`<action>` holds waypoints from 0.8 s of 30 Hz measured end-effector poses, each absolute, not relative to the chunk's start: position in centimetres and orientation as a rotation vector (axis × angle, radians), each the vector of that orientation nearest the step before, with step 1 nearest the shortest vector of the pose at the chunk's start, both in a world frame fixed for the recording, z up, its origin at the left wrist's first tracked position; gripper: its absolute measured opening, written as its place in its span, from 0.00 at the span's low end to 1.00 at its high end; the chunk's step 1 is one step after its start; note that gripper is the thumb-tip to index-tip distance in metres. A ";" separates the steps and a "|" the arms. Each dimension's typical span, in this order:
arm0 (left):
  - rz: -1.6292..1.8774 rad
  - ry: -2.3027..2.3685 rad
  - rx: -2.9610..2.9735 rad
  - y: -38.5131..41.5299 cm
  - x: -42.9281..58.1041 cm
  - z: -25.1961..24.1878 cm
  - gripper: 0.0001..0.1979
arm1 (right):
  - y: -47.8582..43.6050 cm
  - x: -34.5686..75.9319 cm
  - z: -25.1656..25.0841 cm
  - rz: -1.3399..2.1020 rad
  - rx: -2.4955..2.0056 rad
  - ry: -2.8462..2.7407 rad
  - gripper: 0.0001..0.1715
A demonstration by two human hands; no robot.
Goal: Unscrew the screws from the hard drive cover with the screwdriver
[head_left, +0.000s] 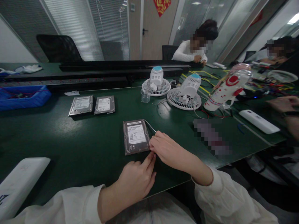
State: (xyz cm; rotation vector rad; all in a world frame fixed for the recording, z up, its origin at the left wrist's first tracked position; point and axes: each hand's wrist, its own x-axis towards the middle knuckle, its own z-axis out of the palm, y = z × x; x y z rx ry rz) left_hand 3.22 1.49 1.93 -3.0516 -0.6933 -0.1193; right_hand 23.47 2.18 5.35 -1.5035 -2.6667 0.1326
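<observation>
Green tabletop (pixel 93 141), door (pixel 154 37) beyond, right fingers (pixel 156 142) pinched round rod (pixel 150 126), grip of left fingers (pixel 149 160) unclear

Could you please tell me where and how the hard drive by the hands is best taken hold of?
The hard drive lies flat on the table, so probably by its two long edges, from above and the left; the right hand is at its lower right corner.
</observation>
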 end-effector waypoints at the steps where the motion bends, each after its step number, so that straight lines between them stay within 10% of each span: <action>1: -0.112 -0.690 -3.051 1.5 3.2 2.0 0.28 | 2.2 23.5 5.3 0.118 -1.499 -2.686 0.10; 24: -0.016 -0.752 -3.079 1.3 3.0 1.7 0.22 | 3.4 20.8 7.2 -0.349 -1.447 -3.009 0.06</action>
